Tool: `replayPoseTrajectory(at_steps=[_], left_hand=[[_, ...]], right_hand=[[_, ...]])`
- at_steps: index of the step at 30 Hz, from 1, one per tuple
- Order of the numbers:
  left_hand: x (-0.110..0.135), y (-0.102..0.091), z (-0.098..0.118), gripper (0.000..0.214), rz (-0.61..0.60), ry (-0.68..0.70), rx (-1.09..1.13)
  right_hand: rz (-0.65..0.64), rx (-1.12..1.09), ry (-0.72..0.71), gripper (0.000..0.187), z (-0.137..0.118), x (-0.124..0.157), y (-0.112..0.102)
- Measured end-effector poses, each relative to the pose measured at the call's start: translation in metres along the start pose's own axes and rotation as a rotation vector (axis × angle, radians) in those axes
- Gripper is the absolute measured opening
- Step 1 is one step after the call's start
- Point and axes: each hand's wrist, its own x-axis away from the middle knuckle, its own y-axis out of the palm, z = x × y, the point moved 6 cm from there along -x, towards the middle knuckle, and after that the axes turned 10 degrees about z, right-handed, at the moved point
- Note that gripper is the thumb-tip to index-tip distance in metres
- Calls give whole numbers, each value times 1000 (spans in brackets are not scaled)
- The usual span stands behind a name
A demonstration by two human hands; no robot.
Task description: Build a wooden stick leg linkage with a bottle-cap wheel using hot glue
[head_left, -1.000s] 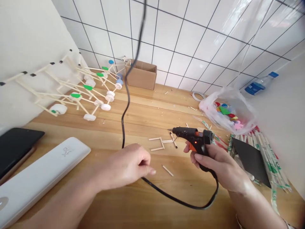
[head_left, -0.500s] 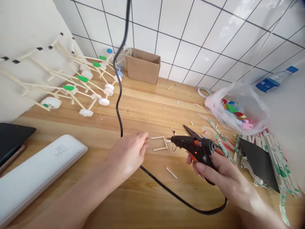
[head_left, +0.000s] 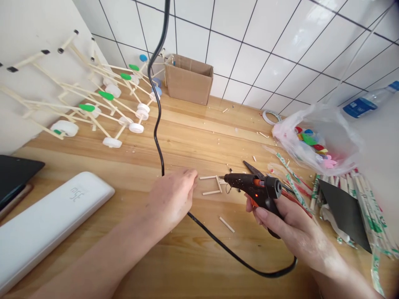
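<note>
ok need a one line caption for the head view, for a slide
Right hand aims a black glue gun at a small stick frame as the left hand reaches beside it.

Bright, even daylight fills the scene, no dim corners. The white wall tiles (head_left: 280, 37) catch a soft sheen at far right, and the clear plastic bag (head_left: 321, 137) glints with small highlights. Shadows stay faint: a pale one lies under the left hand (head_left: 173, 197), another beside the black cable (head_left: 218, 245). Straight tile lines bow toward the edges, a wide-lens warp. Focus is mostly sharp; the near forearms soften slightly.
</note>
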Motion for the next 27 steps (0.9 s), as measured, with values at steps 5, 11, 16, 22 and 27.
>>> replayPoseTrajectory(at_steps=[5, 11, 16, 22, 27], left_hand=[[0, 3, 1, 23, 42, 22, 42], [-2, 4, 0, 23, 82, 30, 50], [-4, 5, -1, 23, 87, 25, 45], [-5, 7, -1, 24, 82, 35, 76], [-4, 7, -1, 24, 81, 27, 74]], right_hand=[[16, 60, -60, 24, -9, -5, 2], [14, 105, -51, 27, -12, -6, 4], [6, 115, -58, 27, -11, -7, 3], [3, 94, -74, 20, -10, -9, 3], [43, 15, -51, 11, -11, -9, 1]])
